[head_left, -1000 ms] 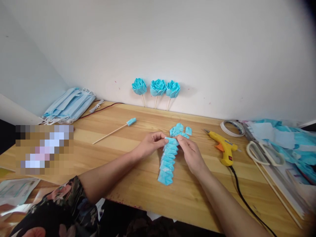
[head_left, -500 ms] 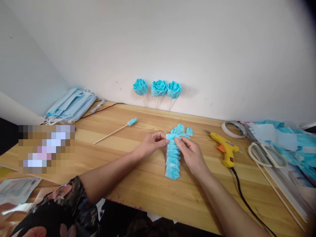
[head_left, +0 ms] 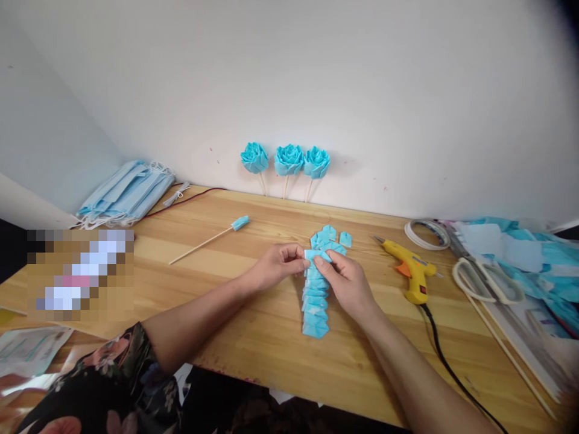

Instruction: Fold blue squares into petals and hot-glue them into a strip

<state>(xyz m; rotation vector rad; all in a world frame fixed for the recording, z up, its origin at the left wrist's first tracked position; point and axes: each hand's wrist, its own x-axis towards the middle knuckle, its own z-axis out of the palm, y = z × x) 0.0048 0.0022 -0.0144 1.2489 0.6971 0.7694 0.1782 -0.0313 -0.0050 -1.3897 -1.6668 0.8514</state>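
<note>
Both my hands pinch the far end of a strip of overlapping folded blue petals [head_left: 315, 301], which runs toward me over the wooden table. My left hand [head_left: 281, 265] grips the strip's left edge between thumb and fingers. On the right edge my right hand [head_left: 346, 280] presses its thumb on top, fingers closed behind. Just past the hands lie several loose blue petals [head_left: 326, 235], with one single petal [head_left: 345, 239] apart on their right. To the left rests a thin stick [head_left: 199, 246] with a rolled blue bud [head_left: 240, 223] on its tip.
Three blue flowers [head_left: 289, 160] on sticks lean against the wall. A yellow glue gun [head_left: 414, 274] lies right of my hands, its black cord trailing forward. Beyond are scissors [head_left: 491, 280], a white tape roll [head_left: 427, 235] and blue fabric scraps [head_left: 520, 247]. Face masks [head_left: 126, 190] are stacked far left.
My right thumb has shifted slightly left and down onto the top petal. The strip's near end now reaches a little closer to me. The whole view has moved slightly.
</note>
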